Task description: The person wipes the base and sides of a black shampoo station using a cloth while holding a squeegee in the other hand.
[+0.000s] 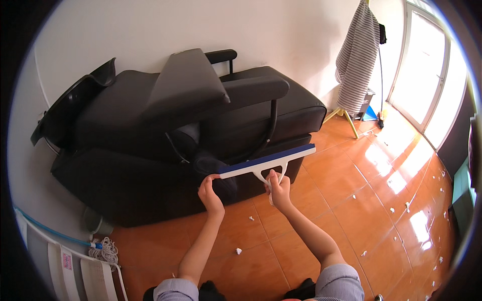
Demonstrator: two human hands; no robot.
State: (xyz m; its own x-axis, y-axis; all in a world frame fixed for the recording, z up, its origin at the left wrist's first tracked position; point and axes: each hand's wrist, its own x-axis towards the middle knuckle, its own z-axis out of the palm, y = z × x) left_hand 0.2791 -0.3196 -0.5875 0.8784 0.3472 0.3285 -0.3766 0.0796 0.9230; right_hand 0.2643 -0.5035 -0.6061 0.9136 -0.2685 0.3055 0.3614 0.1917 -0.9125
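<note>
A white squeegee (269,162) with a dark blue blade is held up, its head slanting upward to the right. My right hand (280,189) grips its handle, with the thumb up near the fork of the frame. At the left end of the head, the fingertips of my left hand (210,195) meet the white bar. Behind the squeegee stands a black padded salon shampoo chair (169,158) with armrests, against the wall. Its black wash basin (75,101) is at the left end. A grey-black padded cushion (192,81) lies tilted across the chair.
Scraps of white material (238,251) are scattered over the orange tile floor (271,233). At lower left are a white folding rack or ladder (64,274), a string mop (105,252) and a bucket (97,222). A striped cloth (357,60) hangs on a yellow stand near the glazed door (420,67).
</note>
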